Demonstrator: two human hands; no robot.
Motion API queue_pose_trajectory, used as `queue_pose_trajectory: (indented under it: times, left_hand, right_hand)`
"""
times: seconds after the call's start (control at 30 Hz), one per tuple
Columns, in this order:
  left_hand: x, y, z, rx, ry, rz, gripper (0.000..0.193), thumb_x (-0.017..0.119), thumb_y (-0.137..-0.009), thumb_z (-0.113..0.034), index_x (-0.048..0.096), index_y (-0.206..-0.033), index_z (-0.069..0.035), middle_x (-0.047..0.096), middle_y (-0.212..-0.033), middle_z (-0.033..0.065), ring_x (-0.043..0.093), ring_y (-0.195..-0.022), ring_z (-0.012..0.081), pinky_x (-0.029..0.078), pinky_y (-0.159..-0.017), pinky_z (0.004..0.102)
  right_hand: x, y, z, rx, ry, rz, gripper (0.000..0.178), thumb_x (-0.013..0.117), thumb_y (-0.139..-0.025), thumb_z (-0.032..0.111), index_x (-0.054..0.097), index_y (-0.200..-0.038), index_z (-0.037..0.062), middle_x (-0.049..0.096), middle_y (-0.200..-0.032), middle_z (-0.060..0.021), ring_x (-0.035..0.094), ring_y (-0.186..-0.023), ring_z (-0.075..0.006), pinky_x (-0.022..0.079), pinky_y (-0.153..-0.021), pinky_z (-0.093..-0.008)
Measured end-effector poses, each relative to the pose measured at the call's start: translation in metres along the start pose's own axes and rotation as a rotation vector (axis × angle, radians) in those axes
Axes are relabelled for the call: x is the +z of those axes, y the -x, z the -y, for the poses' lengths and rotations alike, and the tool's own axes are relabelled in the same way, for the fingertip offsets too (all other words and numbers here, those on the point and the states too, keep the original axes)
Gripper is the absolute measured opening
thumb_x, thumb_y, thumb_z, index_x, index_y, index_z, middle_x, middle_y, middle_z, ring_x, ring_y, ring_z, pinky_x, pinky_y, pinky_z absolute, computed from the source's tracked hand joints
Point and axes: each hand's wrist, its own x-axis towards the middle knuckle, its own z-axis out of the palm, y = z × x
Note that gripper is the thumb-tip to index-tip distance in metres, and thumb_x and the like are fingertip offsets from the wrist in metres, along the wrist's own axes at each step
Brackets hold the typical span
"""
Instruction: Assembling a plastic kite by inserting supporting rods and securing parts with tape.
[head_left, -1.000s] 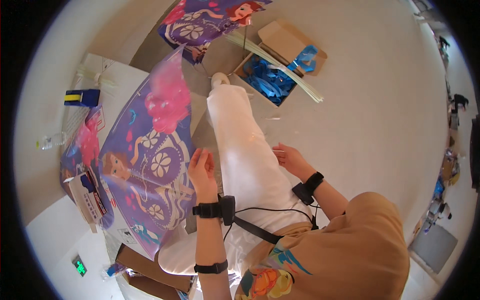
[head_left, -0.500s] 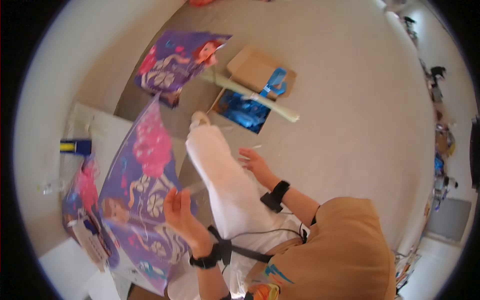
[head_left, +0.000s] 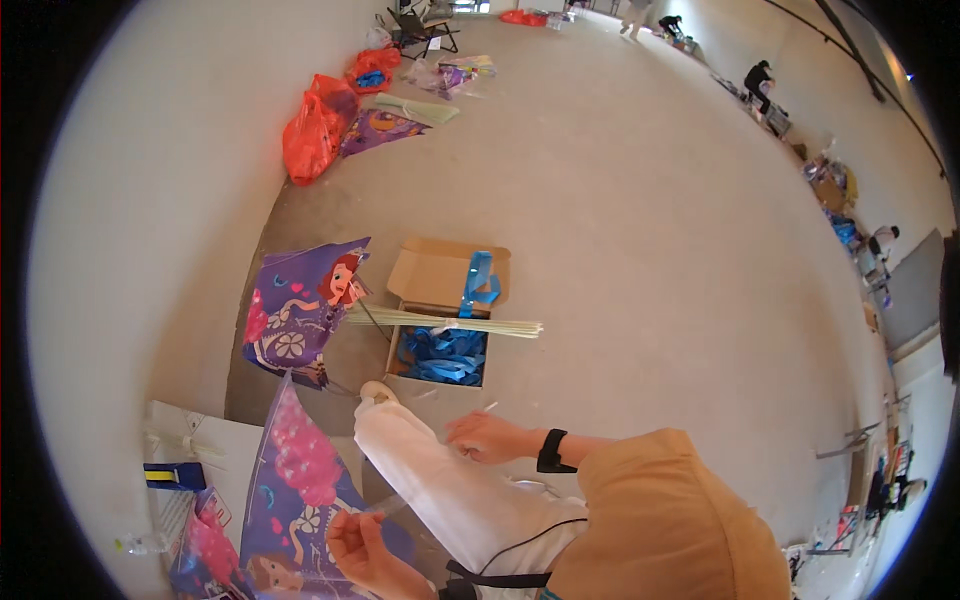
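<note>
A purple printed sheet (head_left: 300,480), pointed like a kite and bearing a pink cartoon figure, lies along the low white surface to my left. Over its right part is my left hand (head_left: 358,552), fingertips drawn together near a thin translucent strip (head_left: 388,505); what they pinch is unclear. My right hand (head_left: 488,437) rests over my white-clad leg (head_left: 425,465), fingers loosely bent and slightly apart, with nothing visible in them. Just beyond it shows a small white sliver (head_left: 491,407).
Ahead, an open cardboard box (head_left: 440,262) holds blue ribbon-like strips (head_left: 445,355), with a bundle of pale thin sticks (head_left: 490,327) across it. Another purple printed sheet (head_left: 300,305) stands beside it. Red plastic bags (head_left: 318,130) sit by the wall. A distant person (head_left: 758,88) bends at the right.
My view has tilted up, bringing in the far floor and red bags. My right hand has settled lower over my leg; my left fingers have drawn closer together.
</note>
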Motion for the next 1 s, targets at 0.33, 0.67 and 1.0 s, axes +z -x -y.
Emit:
queue_pose_trajectory:
  times: [0.33,0.67,1.0]
  left_hand:
    - [-0.073,0.007,-0.048,0.36,0.318,-0.194,0.027,0.056,-0.095,-0.008,0.054,-0.119,0.002,0.058,-0.103,0.0071,0.055,-0.094,0.0116,0.044,-0.081,0.0254]
    - [-0.149,0.057,-0.072,0.363,0.48,-0.39,0.027,0.058,-0.094,-0.006,0.052,-0.118,0.001,0.059,-0.105,0.0078,0.055,-0.088,0.0121,0.044,-0.082,0.0271]
    - [-0.211,0.091,-0.034,0.319,0.48,-0.418,0.028,0.057,-0.094,-0.006,0.05,-0.12,0.003,0.059,-0.106,0.0094,0.057,-0.095,0.0136,0.045,-0.087,0.0275]
  right_hand:
    - [-0.049,-0.022,0.06,-0.169,0.202,-0.353,0.012,0.065,-0.083,0.007,0.06,-0.094,0.0069,0.061,-0.097,-0.0108,0.057,-0.096,-0.0301,0.043,-0.089,-0.0437]
    - [-0.043,-0.048,0.118,-0.251,0.046,-0.359,0.013,0.064,-0.082,0.001,0.061,-0.092,0.007,0.061,-0.085,-0.0082,0.059,-0.083,-0.0276,0.042,-0.082,-0.0378]
    - [-0.008,-0.047,0.134,0.163,-1.026,0.044,0.017,0.055,-0.096,0.009,0.055,-0.112,0.0034,0.061,-0.092,-0.005,0.062,-0.082,-0.0147,0.049,-0.073,-0.0281]
